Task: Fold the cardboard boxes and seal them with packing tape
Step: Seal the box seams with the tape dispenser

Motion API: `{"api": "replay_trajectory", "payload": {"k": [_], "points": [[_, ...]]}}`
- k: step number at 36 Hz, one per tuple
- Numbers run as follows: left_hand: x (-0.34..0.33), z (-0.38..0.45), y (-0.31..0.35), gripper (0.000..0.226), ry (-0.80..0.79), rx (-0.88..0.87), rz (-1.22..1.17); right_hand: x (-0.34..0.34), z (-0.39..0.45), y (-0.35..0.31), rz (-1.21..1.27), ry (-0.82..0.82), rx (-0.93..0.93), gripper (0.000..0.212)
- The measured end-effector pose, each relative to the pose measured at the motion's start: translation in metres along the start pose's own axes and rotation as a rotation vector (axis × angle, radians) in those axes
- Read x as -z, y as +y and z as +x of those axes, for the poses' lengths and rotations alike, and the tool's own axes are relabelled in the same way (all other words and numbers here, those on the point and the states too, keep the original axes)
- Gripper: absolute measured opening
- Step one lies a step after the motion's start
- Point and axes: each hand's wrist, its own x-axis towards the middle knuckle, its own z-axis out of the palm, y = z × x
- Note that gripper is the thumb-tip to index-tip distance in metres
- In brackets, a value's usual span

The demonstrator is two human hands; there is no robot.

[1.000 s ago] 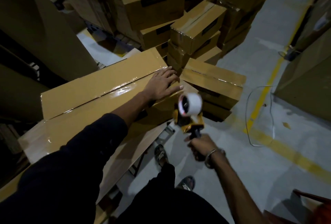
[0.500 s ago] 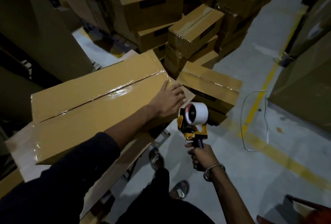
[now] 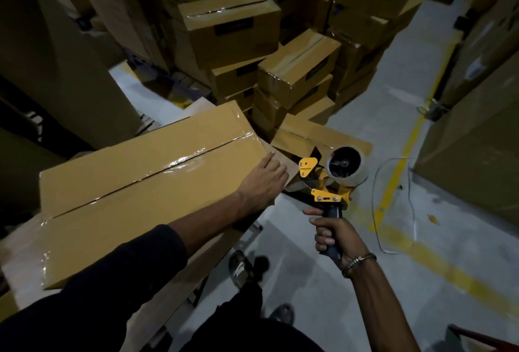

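Observation:
A long cardboard box (image 3: 134,183) lies in front of me with shiny tape along its centre seam. My left hand (image 3: 259,183) rests flat, fingers together, on the box's right end at its near corner. My right hand (image 3: 334,235) grips the dark handle of a yellow tape dispenser (image 3: 328,183) carrying a roll of clear tape (image 3: 346,166). The dispenser is held upright just to the right of the box's end, off the cardboard.
Sealed cardboard boxes (image 3: 297,70) are heaped ahead and to the right of the long box. Flat cardboard sheets (image 3: 168,292) lie under it. A yellow floor line (image 3: 398,171) and a thin wire (image 3: 393,205) run at right. My sandalled feet (image 3: 241,267) stand below.
My left hand slid from the box top near the seam toward the near right corner. The dispenser lifted and moved right; its roll now faces me. The view shifted.

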Motion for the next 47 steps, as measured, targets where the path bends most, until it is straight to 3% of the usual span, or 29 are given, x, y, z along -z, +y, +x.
{"api": "replay_trajectory", "payload": {"k": [4, 7, 11, 16, 19, 23, 35, 47], "points": [[-0.003, -0.002, -0.016, 0.056, 0.014, -0.149, -0.021, -0.007, 0.010, -0.016, 0.029, 0.003, 0.002, 0.028], [-0.008, -0.005, -0.032, 0.051, 0.154, -0.237, -0.262, -0.020, 0.019, -0.028, 0.041, 0.023, 0.000, 0.023], [-0.003, -0.013, -0.056, 0.049, 0.285, 0.025, -0.696, -0.042, 0.037, -0.039, -0.021, 0.106, 0.048, 0.024], [-0.009, -0.027, -0.082, 0.038, 0.466, 0.414, -0.743, -0.068, 0.062, -0.048, -0.121, 0.266, 0.212, 0.026], [-0.022, -0.031, -0.094, 0.054, 0.323, 0.589, -0.654, -0.083, 0.078, -0.053, -0.146, 0.305, 0.276, 0.035], [-0.037, -0.028, -0.106, 0.072, 0.121, 0.684, -0.666, -0.102, 0.096, -0.060, -0.215, 0.327, 0.311, 0.034], [-0.055, -0.005, -0.111, 0.073, 0.072, 0.699, -0.569, -0.137, 0.135, -0.076, -0.443, 0.400, 0.357, 0.043], [-0.047, -0.006, -0.116, 0.063, 0.091, 0.778, -0.612, -0.190, 0.176, -0.116, -0.632, 0.298, 0.375, 0.045]]}}
